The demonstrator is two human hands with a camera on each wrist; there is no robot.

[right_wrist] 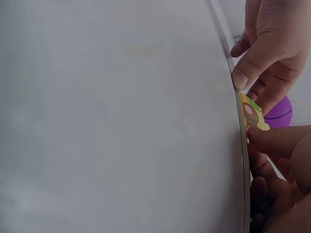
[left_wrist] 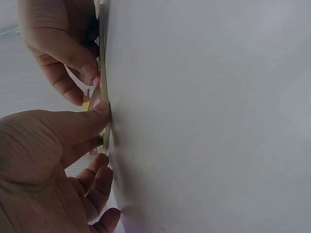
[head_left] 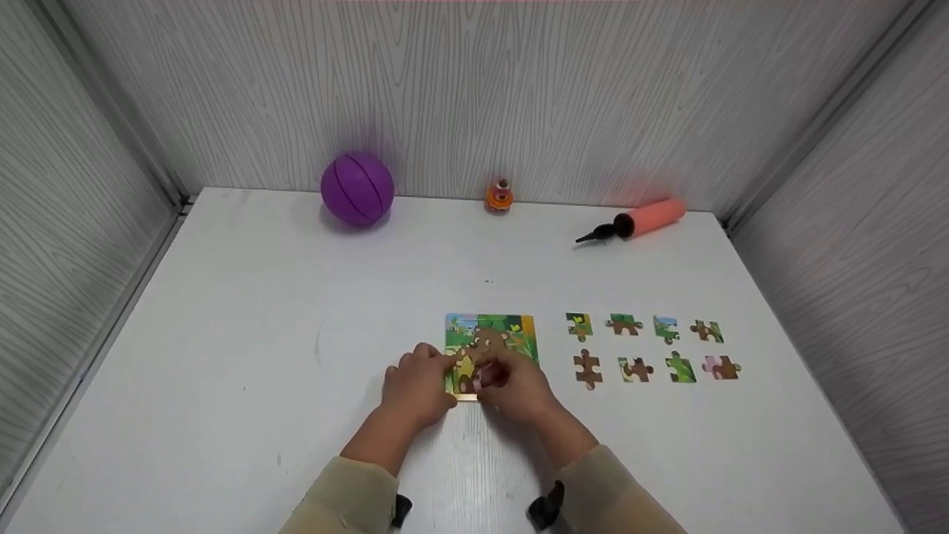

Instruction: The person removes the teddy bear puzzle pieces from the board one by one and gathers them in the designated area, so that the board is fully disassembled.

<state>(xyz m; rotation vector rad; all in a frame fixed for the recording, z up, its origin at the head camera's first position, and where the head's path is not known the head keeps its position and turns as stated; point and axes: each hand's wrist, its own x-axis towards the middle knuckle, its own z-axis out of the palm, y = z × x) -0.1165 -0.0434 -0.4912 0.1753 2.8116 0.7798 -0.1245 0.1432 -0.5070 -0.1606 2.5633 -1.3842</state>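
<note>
A jigsaw puzzle board (head_left: pixel 523 334) with a brown bear picture lies on the table in front of me. My left hand (head_left: pixel 420 386) grips its lower left side, thumb at the near edge and fingers along the left, also seen in the left wrist view. Over the board's lower right part, my right hand (head_left: pixel 519 389) pinches a puzzle piece (left_wrist: pixel 96 81), of which a bit of pink shows; the fingers hide most of it. In the right wrist view a yellow and brown part of the picture (right_wrist: pixel 250 111) shows between both hands.
Several loose puzzle pieces lie in two rows right of the board, among them a brown one (head_left: pixel 588 369). Along the back stand a purple ball (head_left: pixel 357 189), a small orange toy figure (head_left: pixel 499 197) and an orange hand pump (head_left: pixel 652 218). Grey panels enclose the white table (head_left: pixel 222 356).
</note>
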